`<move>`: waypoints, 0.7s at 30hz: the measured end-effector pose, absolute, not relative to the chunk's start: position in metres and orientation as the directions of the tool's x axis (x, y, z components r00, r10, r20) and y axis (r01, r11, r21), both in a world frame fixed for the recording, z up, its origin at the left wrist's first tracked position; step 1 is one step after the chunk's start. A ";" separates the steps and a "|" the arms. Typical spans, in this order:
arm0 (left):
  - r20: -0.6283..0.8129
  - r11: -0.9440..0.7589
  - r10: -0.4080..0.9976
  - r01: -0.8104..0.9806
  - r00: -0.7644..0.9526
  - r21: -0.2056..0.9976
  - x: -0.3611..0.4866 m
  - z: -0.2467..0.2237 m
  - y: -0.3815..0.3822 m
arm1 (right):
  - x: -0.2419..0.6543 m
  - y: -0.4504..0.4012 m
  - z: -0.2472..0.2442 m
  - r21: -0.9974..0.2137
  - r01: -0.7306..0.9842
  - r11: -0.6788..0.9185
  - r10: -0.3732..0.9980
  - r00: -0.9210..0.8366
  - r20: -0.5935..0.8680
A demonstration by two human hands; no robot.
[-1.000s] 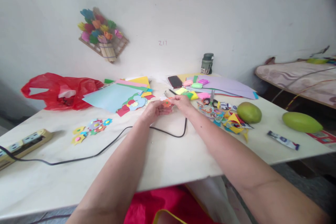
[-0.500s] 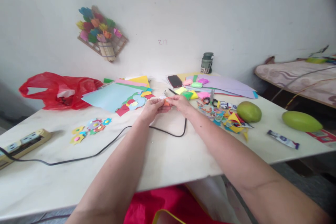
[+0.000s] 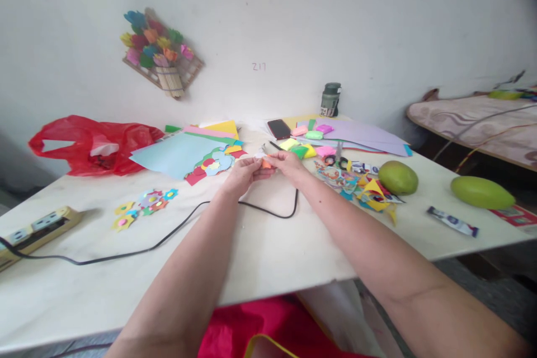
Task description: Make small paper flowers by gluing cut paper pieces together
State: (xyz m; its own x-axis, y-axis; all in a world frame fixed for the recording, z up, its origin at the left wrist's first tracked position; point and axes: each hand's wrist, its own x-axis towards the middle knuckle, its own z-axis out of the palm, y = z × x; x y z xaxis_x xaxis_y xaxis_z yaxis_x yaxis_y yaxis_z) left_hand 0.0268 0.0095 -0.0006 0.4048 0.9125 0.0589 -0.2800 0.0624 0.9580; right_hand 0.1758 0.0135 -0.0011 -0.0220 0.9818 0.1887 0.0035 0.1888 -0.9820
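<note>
Above the middle of the white table, my left hand (image 3: 246, 172) and my right hand (image 3: 286, 165) meet around a small orange piece (image 3: 266, 163). Fingers of both hands pinch it from either side and partly cover it. A small white bit shows at its upper left. To the left of my hands lie cut paper circles and flowers (image 3: 212, 163) on coloured sheets. Soft coloured packets (image 3: 300, 151) lie behind and to the right. A black cable (image 3: 268, 210) runs beneath my wrists.
Scissors (image 3: 337, 161), paper scraps (image 3: 369, 193), green fruits (image 3: 397, 177) and a tube (image 3: 452, 221) lie at right. Paper flowers (image 3: 149, 202), a power strip (image 3: 39, 229) and a red bag (image 3: 96, 142) are at left. A phone (image 3: 279, 129) and bottle (image 3: 330, 99) stand behind.
My fingers have shifted very slightly around the orange piece, and the view has moved a little. Both hands keep their grip.
</note>
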 end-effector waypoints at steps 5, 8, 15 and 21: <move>0.069 0.049 0.924 -0.295 0.377 0.954 0.027 0.000 0.010 | 0.180 0.009 0.006 -0.992 -0.011 0.123 0.991 -0.046 0.124; 0.071 0.043 0.928 -0.294 0.366 0.955 0.027 -0.001 0.010 | 0.180 0.008 0.007 -0.994 -0.033 0.103 0.994 -0.045 0.104; 0.058 0.030 0.948 -0.268 0.314 0.963 0.026 -0.002 0.011 | 0.183 0.021 -0.001 -0.976 -0.011 0.219 0.958 0.191 0.213; 0.054 0.005 0.964 -0.218 0.262 0.976 0.028 0.001 0.009 | 0.187 0.026 -0.003 -0.973 0.091 0.211 0.939 0.258 0.228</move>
